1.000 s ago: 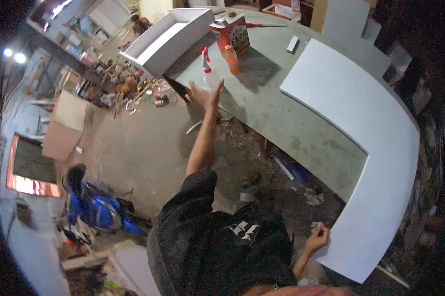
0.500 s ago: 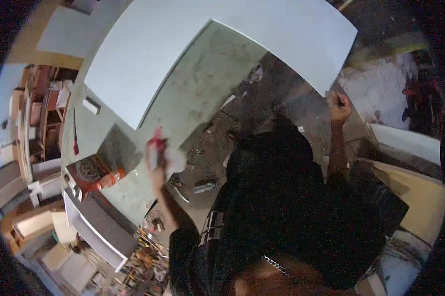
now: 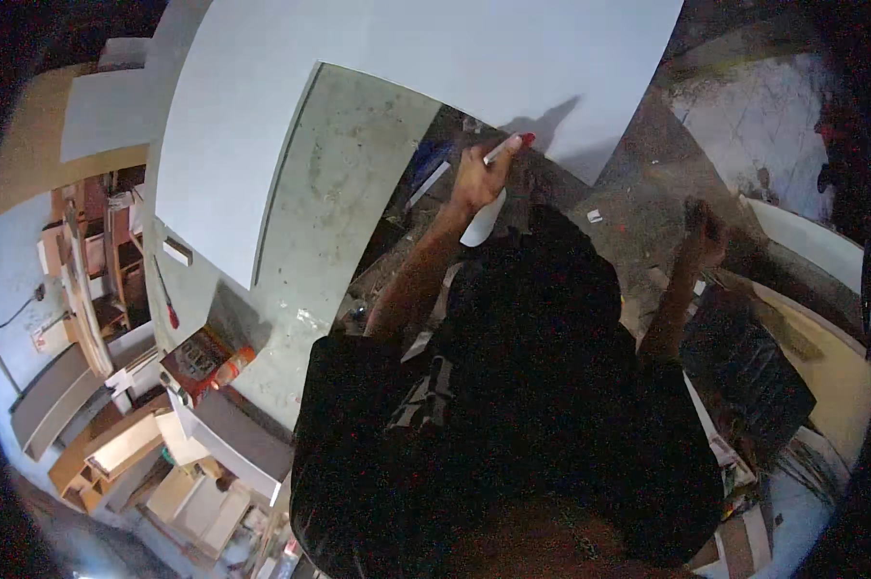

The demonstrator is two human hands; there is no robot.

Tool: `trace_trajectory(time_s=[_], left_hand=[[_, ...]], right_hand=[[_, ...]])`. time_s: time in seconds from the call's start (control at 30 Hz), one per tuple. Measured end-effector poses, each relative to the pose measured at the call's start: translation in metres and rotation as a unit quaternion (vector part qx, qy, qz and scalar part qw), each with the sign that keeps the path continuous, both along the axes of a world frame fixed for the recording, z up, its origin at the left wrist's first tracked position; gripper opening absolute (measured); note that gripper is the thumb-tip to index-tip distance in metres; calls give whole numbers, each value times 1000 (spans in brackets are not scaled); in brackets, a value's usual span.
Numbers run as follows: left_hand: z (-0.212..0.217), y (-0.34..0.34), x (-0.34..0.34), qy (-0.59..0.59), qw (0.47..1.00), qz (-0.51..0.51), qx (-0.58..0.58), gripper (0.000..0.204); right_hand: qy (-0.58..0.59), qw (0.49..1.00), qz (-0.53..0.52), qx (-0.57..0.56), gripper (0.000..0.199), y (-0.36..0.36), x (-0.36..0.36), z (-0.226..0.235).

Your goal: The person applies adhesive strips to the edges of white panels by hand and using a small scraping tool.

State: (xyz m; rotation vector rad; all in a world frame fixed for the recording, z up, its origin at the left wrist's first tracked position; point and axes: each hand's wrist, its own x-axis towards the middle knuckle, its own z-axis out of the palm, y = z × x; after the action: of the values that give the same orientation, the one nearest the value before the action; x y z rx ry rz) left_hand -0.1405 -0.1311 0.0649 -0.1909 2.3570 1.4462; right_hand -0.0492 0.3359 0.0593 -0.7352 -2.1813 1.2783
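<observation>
Fingers point(image 3: 482, 166) of the left hand point(image 3: 474, 181) were clamped on a white marker with a red cap point(image 3: 506, 148), held at about 12 o'clock from the person's dark-clothed torso. The marker's red end pointed toward 2 o'clock, just beside the lower edge of the large white board point(image 3: 378, 68), which lay across the grey-green surface point(image 3: 329, 212). The right hand point(image 3: 703, 232) was raised at about 2 o'clock, well apart from the left, over the littered floor point(image 3: 648, 164); it was dark and blurred, so whether its fingers were together or apart could not be told. At 9 o'clock, on the surface, a red box point(image 3: 204, 359) lay near a red-handled tool point(image 3: 168, 301). Wooden shelving point(image 3: 88, 241) stood beyond, at 9 o'clock.
</observation>
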Motion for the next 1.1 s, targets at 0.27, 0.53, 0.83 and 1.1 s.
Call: trace_trajectory(time_s=[0.27, 0.53, 0.83, 1.1], left_hand=[[54, -10, -15, 370, 911, -119, -137, 44], [79, -36, -30, -9, 942, 293, 163, 64], [102, -108, -94, 40, 898, 393, 195, 80], [113, -156, -82, 84, 871, 449, 181, 82]], right_hand=[[21, 991, -33, -128, 20, 17, -52, 27], [4, 985, 140, -97, 18, 2, -147, 27], [70, 980, 172, 75, 21, -10, -195, 28], [30, 895, 443, 34, 16, -174, -232, 85]])
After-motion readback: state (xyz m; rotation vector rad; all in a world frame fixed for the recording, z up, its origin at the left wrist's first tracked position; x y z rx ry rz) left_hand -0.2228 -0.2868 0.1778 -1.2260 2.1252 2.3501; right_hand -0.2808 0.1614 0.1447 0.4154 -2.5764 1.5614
